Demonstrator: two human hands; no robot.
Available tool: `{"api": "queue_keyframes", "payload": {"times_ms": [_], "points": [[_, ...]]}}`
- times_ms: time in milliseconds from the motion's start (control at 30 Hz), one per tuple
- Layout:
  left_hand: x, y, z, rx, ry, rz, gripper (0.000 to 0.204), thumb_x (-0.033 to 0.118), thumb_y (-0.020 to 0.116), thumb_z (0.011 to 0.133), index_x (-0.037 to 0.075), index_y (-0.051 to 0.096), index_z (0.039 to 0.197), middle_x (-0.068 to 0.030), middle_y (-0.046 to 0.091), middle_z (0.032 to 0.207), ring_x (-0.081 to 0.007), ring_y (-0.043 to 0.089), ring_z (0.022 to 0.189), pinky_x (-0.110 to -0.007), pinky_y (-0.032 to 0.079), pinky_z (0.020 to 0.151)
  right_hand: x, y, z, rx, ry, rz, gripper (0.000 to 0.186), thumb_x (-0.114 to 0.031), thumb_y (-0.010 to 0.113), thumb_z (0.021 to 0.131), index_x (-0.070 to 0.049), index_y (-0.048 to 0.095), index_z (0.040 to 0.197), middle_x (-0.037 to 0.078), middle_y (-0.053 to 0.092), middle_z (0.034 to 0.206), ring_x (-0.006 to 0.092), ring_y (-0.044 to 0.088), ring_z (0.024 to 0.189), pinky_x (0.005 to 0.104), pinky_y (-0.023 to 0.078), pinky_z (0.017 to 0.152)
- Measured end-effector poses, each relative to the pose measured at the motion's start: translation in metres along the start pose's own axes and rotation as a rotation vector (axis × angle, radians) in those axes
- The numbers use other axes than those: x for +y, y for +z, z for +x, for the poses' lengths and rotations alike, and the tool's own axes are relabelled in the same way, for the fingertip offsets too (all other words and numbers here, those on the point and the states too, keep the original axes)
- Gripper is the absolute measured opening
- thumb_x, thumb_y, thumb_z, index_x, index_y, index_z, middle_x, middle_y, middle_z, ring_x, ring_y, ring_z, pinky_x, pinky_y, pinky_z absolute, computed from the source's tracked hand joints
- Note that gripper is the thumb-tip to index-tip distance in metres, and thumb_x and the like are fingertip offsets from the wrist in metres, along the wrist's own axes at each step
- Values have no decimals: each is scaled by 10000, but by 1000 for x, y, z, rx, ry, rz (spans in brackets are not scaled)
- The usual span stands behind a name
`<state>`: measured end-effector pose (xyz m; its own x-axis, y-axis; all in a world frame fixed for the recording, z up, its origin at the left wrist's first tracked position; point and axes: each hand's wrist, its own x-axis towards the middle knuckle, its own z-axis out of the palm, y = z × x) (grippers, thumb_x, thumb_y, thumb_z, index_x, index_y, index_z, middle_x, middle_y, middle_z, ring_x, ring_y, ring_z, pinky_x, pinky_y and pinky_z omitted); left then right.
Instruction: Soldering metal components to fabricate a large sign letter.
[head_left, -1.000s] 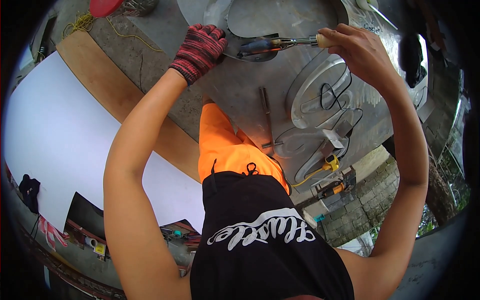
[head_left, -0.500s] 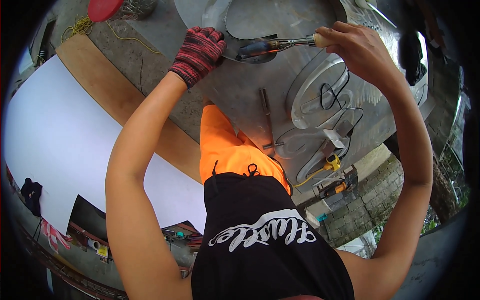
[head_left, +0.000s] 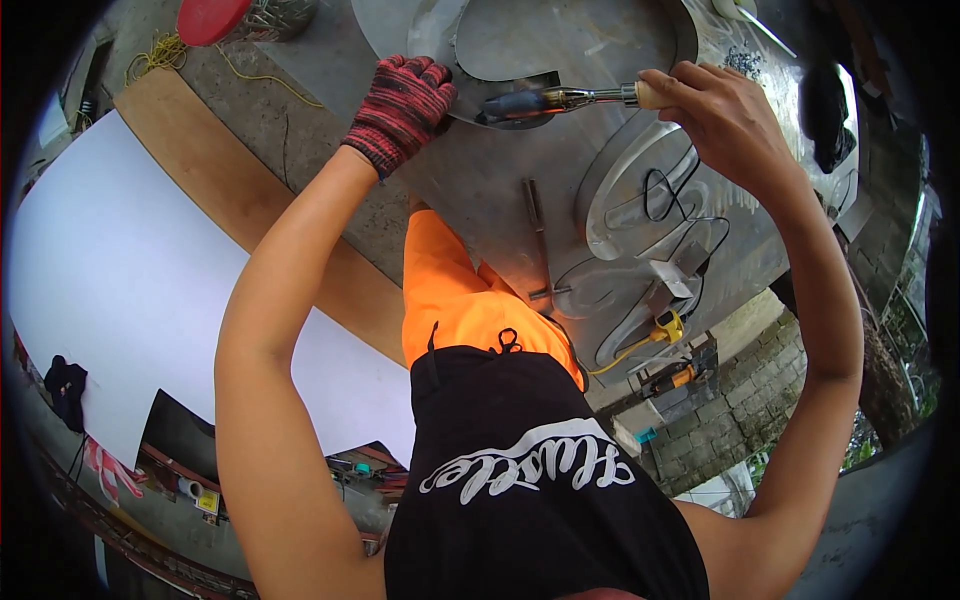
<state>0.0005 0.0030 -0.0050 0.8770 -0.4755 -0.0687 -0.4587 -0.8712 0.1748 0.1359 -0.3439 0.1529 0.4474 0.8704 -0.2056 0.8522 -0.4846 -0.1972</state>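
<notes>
Lowered slightly, the right hand (head_left: 722,115) grips the soldering iron (head_left: 570,98), pointing to nine o'clock. Left hand (head_left: 402,106), hold unclear, is nearer its tip (head_left: 500,106).

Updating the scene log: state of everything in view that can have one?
Red-and-black knit-gloved left hand: fingers curled; grip hidden.
Bare right hand: closed on the wooden handle.
Wooden-handled metal tool with dark head: held, head pointing left.
Dark, long-handled hammer-like tool: lying on grey metal surface.
Thin black cable: loosely looped.
Thin yellow cord: loosely coiled.
</notes>
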Motion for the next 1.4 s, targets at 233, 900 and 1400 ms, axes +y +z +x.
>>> {"api": "queue_keyframes", "payload": {"times_ms": [233, 900, 1400], "points": [[1, -4, 0, -22, -1, -5, 421, 290, 804, 658, 136, 703, 1036, -69, 666, 1169, -274, 617, 1153, -485, 453, 972, -4, -4, 1, -2, 12, 13, 308, -124, 712, 887, -109, 715, 1194, 75, 662, 897, 286, 674, 830, 416, 533, 728], [1, -2, -1, 1, 1, 3, 416, 292, 805, 667, 141, 701, 1040, -66, 665, 1183, -265, 615, 1167, -475, 460, 962, -2, 3, -2, -30, 67, 45, 313, -152, 705, 907, -108, 721, 1217, 88, 670, 907, 309, 675, 802, 422, 532, 714], [1, 1, 0, 21, 13, 9, 405, 294, 793, 671, 143, 701, 1036, -69, 669, 1174, -270, 621, 1137, -489, 451, 947, -6, -4, 5, 6, 29, -54, 292, -121, 704, 905, -115, 728, 1196, 71, 675, 914, 266, 676, 834, 406, 526, 752]]}}
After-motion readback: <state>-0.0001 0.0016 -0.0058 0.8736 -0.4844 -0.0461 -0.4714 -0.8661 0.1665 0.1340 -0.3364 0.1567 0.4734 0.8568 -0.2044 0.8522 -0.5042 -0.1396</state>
